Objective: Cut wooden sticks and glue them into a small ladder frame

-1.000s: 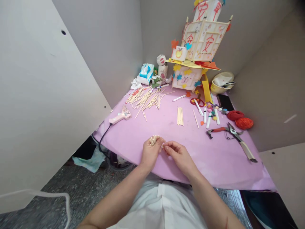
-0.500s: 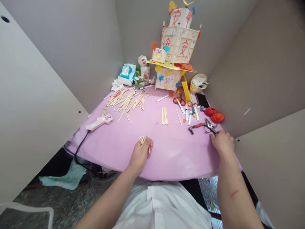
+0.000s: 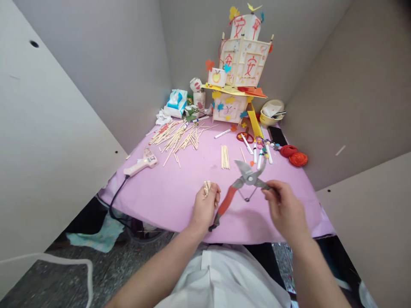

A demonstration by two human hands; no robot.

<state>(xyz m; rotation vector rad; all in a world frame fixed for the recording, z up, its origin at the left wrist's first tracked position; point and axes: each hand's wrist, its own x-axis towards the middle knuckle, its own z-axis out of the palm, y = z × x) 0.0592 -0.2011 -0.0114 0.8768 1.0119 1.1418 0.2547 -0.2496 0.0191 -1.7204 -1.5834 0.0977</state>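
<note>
My left hand (image 3: 205,205) is closed around a small bunch of pale wooden sticks (image 3: 207,187), whose ends poke out above the thumb. Raised above the cloth, a pair of pruning shears (image 3: 248,177) has its blades apart. My right hand (image 3: 285,205) grips one handle of the shears, and the other, red handle slants down toward my left wrist. Beyond the shears, a row of several wooden sticks (image 3: 225,157) lies side by side on the pink tablecloth (image 3: 180,192).
At the back stands a decorated paper-and-stick tower (image 3: 244,64). Loose sticks (image 3: 176,137) and a corded glue gun (image 3: 141,163) lie on the left. Markers (image 3: 259,158), red scissors (image 3: 244,137), a phone (image 3: 278,136), red yarn (image 3: 298,159) and a yellow bowl (image 3: 271,113) are on the right.
My right hand has lifted the pruning shears off the table and brought them left, near my left hand. My left hand still holds its sticks and sits slightly further right in view.
</note>
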